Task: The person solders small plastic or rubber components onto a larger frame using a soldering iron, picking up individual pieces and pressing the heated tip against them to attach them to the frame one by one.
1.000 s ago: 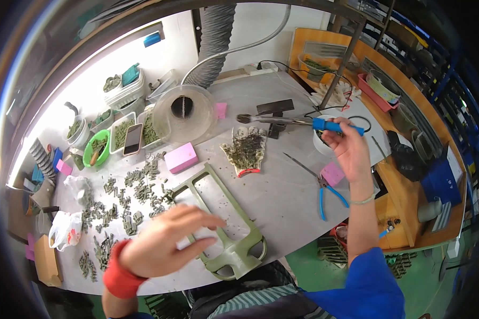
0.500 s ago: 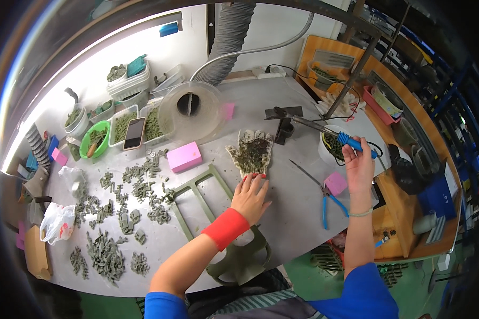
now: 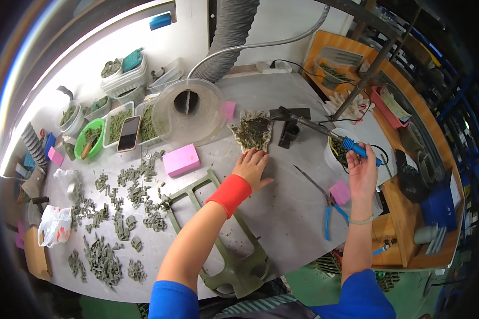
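Green-grey scraps cake the small mat toward the far edge of the surface, and the left hand now lies at its near end, palm down, fingers spread flat and clamped on nothing, their tips touching the mat's near edge. A second ago that hand was back at the near edge, over the lower end of the long green frame; half a second ago it was already crossing toward the mat, so the reach looks finished and the mat looks steadied. The right hand has drifted only a little; its fingers are closed around the blue handle of the soldering iron, whose metal shaft runs left toward the black stand just beside the mat's right edge. Between the two hands the surface lies bare, save for the blue-handled pliers and a pink block near the right edge. Room is tighter on the mat's left, where the clear round dome sits close, with a larger pink block in front of it. Loose green parts crowd the left half down to the near-left corner, well apart from both hands.
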